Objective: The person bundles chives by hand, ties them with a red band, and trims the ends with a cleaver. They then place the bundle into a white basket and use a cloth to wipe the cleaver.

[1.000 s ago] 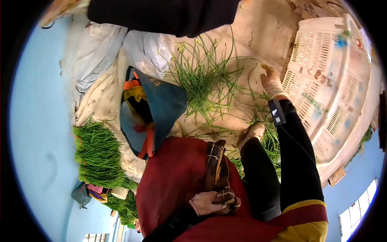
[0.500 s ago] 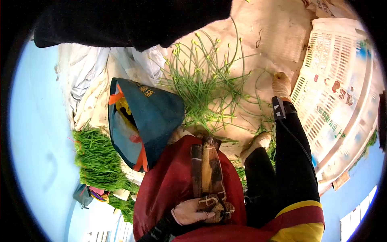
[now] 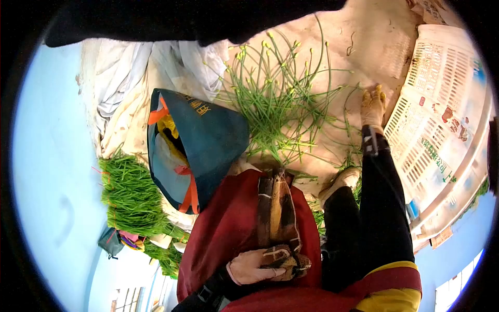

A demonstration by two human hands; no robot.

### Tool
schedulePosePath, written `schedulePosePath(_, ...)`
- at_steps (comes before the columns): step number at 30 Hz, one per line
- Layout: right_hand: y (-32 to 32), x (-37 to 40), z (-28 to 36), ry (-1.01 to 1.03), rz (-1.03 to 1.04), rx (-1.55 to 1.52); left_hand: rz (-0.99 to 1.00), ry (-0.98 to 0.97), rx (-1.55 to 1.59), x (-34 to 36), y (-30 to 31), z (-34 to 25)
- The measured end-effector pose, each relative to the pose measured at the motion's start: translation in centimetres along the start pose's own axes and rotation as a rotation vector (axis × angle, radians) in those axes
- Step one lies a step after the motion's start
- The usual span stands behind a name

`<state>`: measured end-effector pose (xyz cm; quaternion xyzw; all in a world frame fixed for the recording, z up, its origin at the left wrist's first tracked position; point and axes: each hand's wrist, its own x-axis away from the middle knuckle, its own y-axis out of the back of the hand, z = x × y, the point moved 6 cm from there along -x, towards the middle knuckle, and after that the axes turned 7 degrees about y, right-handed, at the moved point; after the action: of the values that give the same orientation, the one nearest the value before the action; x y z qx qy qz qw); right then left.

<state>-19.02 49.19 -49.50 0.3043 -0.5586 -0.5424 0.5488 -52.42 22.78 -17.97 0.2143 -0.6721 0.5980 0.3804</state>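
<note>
My left hand [image 3: 254, 266] rests on my lap, closed around the bunched end of a brown checked cloth [image 3: 278, 213] that lies along a dark red apron [image 3: 223, 234]. My right hand [image 3: 373, 107] reaches out over the pale ground sheet [image 3: 332, 140], wearing a yellowish glove. Its fingers are stretched apart with nothing seen between them. Left of it lies a loose heap of flowering chive stems [image 3: 275, 112] with small yellow-green buds; a few stray stems run close to the hand.
A dark teal bag [image 3: 213, 130] with orange handles lies by my left knee. Bundled green chives [image 3: 132, 195] are stacked farther left, below crumpled white sheeting [image 3: 122, 78]. A white slatted plastic crate [image 3: 423, 93] stands right of my right arm. Dark cloth [image 3: 182, 21] covers the top edge.
My right hand has gone from closed fingers to outstretched fingers, staying beside the crate. The whole view has shifted slightly. My left hand keeps hold of the cloth.
</note>
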Motion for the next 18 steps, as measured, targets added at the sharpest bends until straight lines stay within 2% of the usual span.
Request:
schedulePosePath(1, 0.5, 1.6, 2.2, 0.033, 0.189, 0.183, 0.001, -0.031, -0.076, 0.2, -0.1, -0.3)
schedulePosePath(3, -3.4, 5.3, 2.7, 0.184, -0.104, -0.045, 0.022, -0.04, 0.005, 0.2, -0.3, 0.2)
schedulePosePath(4, -4.4, 7.3, 4.6, 0.12, -0.125, 0.054, 0.046, -0.049, 0.078, 0.1, -0.3, 0.4)
schedulePosePath(5, -3.8, 9.0, 8.2, -0.083, -0.009, -0.082, 0.038, -0.048, 0.078, 0.0, -0.3, 0.8)
schedulePosePath(7, -4.8, 11.9, 13.2, -0.291, 0.05, -0.677, 0.082, -0.068, 0.153, -0.2, -0.3, 1.3)
schedulePosePath(8, -6.6, 13.1, 15.3, -0.096, 0.207, -0.371, 0.081, -0.066, 0.151, -0.3, -0.3, 1.7)
schedulePosePath(9, -6.5, 14.2, 18.0, -0.077, 0.321, -0.202, 0.1, -0.071, 0.198, -0.3, -0.4, 2.0)
schedulePosePath(13, -6.8, 17.1, 24.4, -0.022, 0.383, -0.189, 0.076, -0.018, 0.327, 0.8, -0.1, 1.2)
schedulePosePath(18, -6.7, 18.3, 27.5, -0.095, 0.488, -0.261, 0.037, -0.011, 0.215, 1.8, 0.9, 1.6)
